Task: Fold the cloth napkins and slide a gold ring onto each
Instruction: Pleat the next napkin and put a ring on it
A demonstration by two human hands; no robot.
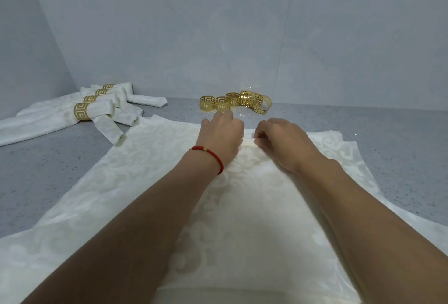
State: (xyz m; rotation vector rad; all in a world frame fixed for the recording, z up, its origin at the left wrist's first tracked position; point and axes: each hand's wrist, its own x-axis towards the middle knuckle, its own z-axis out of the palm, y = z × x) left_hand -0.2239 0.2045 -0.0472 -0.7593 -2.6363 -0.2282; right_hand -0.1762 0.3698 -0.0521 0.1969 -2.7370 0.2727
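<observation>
A cream damask napkin (150, 158) lies spread flat on the grey speckled tabletop (48, 170), directly in front of the person, with the edges of further napkins (351, 155) showing beneath it on the right. Its far middle part is gathered into a small raised fold (248, 143) between the two hands. The left hand (221, 137), wearing a red cord bracelet (213, 155) on the wrist, rests knuckles-up on the cloth with its fingers curled down onto the fold; whether they pinch it cannot be told. The right hand (281, 141) has its fingers bent, thumb and fingertips nipping the fold's edge.

Just beyond the hands, near the wall, a cluster of loose gold rings (235, 102) with a cut-out key pattern sits on the tabletop, some upright and some tipped. Well to the left, a pile of rolled napkins (104, 112) lies fanned out, each already banded by a gold ring (81, 111). A pale grey wall (218, 24) rises behind the tabletop.
</observation>
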